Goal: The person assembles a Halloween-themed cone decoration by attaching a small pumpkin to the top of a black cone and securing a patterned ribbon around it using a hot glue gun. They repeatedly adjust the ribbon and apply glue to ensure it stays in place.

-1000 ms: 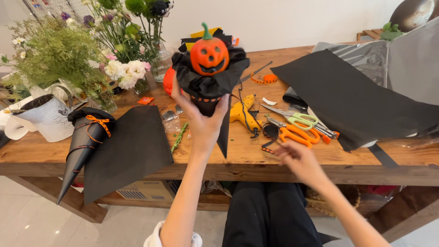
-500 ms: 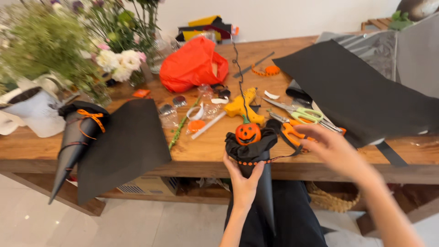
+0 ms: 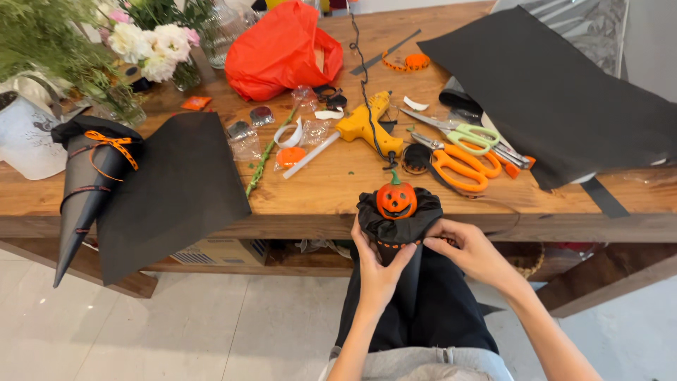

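Both hands, left hand (image 3: 377, 271) and right hand (image 3: 471, 252), are grasping with fingers the black cone wrap (image 3: 399, 229) holding an orange pumpkin (image 3: 395, 201), just below the desk's (image 3: 331, 185) near edge; advisable: pinching evenly around the ribbon band.

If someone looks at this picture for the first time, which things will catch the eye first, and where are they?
The orange pumpkin face stands out first, at the top of a black paper cone that the left hand and right hand hold at the table's near edge. Next comes the bright red bag at the far side of the wooden table. The orange scissors lie right of the yellow glue gun.
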